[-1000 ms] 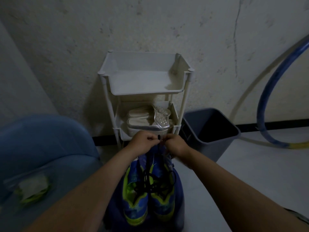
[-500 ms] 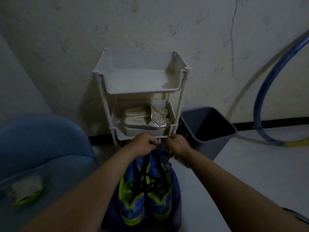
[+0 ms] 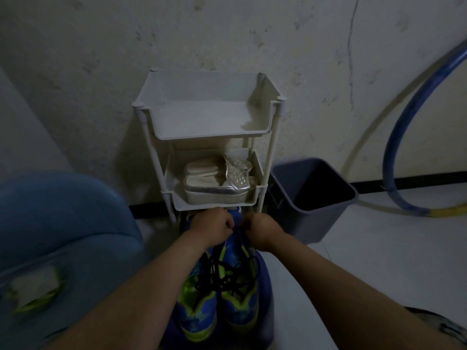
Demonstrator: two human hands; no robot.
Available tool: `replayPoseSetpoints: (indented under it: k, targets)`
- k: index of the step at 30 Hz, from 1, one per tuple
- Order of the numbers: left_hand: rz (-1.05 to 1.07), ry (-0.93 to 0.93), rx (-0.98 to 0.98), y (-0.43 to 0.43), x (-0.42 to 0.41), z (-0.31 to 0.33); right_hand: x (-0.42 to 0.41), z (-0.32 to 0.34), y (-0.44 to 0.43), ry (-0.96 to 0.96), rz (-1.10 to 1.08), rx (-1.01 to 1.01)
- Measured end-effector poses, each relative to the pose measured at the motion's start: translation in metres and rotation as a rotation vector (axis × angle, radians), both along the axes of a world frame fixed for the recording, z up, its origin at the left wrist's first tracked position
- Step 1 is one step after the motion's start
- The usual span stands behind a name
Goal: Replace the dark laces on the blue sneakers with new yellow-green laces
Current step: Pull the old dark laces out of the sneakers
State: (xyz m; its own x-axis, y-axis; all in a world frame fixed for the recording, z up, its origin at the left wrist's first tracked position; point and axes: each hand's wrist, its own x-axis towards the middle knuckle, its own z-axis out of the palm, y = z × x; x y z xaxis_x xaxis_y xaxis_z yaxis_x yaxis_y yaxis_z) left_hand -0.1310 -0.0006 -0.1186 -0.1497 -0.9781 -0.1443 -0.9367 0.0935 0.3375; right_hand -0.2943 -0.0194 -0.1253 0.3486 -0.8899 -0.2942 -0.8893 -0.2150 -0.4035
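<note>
1. Head view: the blue sneakers (image 3: pixel 219 299) lie side by side between our forearms, toes toward us.
2. Left hand (image 3: pixel 211 227) and right hand (image 3: pixel 262 229): each grip is clenched, pinching the dark laces (image 3: pixel 227 274) at the far end.
3. We judge the laces light, limp and tangle-prone; hold near the tip.

**A dim corner around the rack**

Ahead of me a stained, pale wall (image 3: pixel 227 34) carries a long crack (image 3: pixel 349 59). A white tiered rack (image 3: pixel 209 136) stands against it, with silver sandals (image 3: pixel 214 189) on its middle shelf. A dark grey bin (image 3: pixel 316 223) sits just right of it on the pale floor (image 3: pixel 391 261). A blue hoop (image 3: pixel 386 170) leans farther right.
</note>
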Motion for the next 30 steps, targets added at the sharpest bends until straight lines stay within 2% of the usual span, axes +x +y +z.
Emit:
replayPoseSetpoints:
  k: [8, 12, 16, 22, 30]
  targets:
    - [-0.029, -0.057, -0.053, -0.002, -0.008, -0.004, 0.001, -0.004, -0.003, -0.199, -0.105, 0.002]
    - [-0.046, -0.123, -0.061, -0.003, -0.012, -0.006, 0.002, -0.006, -0.003, -0.231, -0.129, 0.038]
    - [-0.028, -0.169, 0.024, -0.004, -0.013, -0.011, 0.004, -0.007, -0.002, -0.219, -0.100, 0.097]
    - [0.038, 0.039, 0.131, -0.006, -0.007, -0.008, 0.004, -0.003, 0.000, -0.166, -0.091, 0.087]
    - [0.096, 0.364, 0.240, -0.002, 0.004, -0.004, 0.012, 0.001, 0.004, -0.081, -0.036, -0.050]
